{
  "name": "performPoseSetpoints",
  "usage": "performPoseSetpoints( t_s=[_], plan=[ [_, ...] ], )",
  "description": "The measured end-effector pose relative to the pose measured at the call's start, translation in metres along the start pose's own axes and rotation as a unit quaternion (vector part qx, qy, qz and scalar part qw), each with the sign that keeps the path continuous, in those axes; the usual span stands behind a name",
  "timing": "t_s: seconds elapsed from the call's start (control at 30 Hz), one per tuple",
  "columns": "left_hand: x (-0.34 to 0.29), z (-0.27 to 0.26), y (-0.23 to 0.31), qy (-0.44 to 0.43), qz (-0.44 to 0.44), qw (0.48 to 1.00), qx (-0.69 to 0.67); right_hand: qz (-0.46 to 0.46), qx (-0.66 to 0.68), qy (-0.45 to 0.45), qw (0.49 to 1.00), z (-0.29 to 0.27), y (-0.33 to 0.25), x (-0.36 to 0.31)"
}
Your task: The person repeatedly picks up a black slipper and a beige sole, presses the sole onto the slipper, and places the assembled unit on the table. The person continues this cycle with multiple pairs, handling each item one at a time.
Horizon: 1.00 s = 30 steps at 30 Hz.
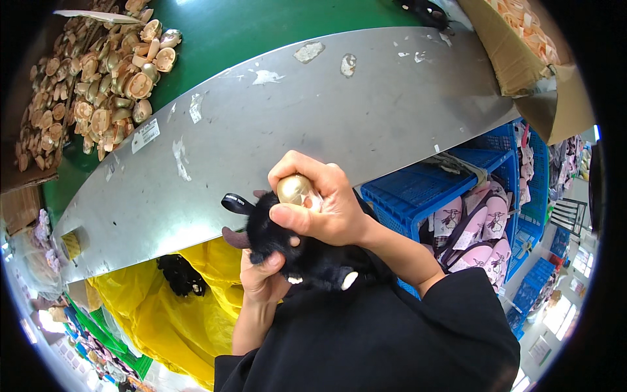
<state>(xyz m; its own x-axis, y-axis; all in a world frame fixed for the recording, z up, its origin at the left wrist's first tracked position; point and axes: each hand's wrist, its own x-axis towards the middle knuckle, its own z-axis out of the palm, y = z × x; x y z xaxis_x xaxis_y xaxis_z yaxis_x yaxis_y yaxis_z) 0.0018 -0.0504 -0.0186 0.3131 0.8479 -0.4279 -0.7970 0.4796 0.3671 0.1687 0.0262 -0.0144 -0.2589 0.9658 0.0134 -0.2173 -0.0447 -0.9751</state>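
Note:
A black plush toy (264,235) with small white feet, brownish horn-like parts and a black ribbon loop is held in front of my body. My left hand (261,271) is closed around its lower left side, thumb on the fur. My right hand (326,196) grips a shiny gold rounded plastic piece (295,189) between thumb and curled fingers, against the plush's upper part. Whether the piece is fixed to the plush I cannot tell, as my fingers cover where they meet.
Gold and peach plastic shells (111,85) are heaped at the far left. A metal ledge (274,117) borders a green surface (215,19). Below it hangs a yellow bag (137,294) holding black plush. Blue crates (408,193) with pink pieces and a cardboard box (503,59) stand right.

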Motion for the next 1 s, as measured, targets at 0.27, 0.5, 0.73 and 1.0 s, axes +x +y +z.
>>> performPoseSetpoints(
  t_s=[0.27, 0.5, 0.73, 1.0],
  plan=[
    [0.014, 0.015, 0.021, -0.02, 0.073, 0.967, 0.245, -0.058, -0.096, 0.079, 0.991, 0.006, 0.019, 0.004],
    [0.013, 0.023, 0.022, 0.096, 0.158, 0.946, 0.267, -0.122, -0.076, 0.048, 0.988, 0.014, 0.019, -0.005],
    [0.011, 0.028, 0.026, 0.088, 0.162, 0.949, 0.256, -0.139, -0.063, 0.005, 0.988, 0.011, 0.009, -0.003],
    [0.012, 0.034, 0.026, 0.087, 0.152, 0.951, 0.255, -0.124, -0.063, 0.072, 0.988, 0.013, 0.007, -0.004]
  ],
)
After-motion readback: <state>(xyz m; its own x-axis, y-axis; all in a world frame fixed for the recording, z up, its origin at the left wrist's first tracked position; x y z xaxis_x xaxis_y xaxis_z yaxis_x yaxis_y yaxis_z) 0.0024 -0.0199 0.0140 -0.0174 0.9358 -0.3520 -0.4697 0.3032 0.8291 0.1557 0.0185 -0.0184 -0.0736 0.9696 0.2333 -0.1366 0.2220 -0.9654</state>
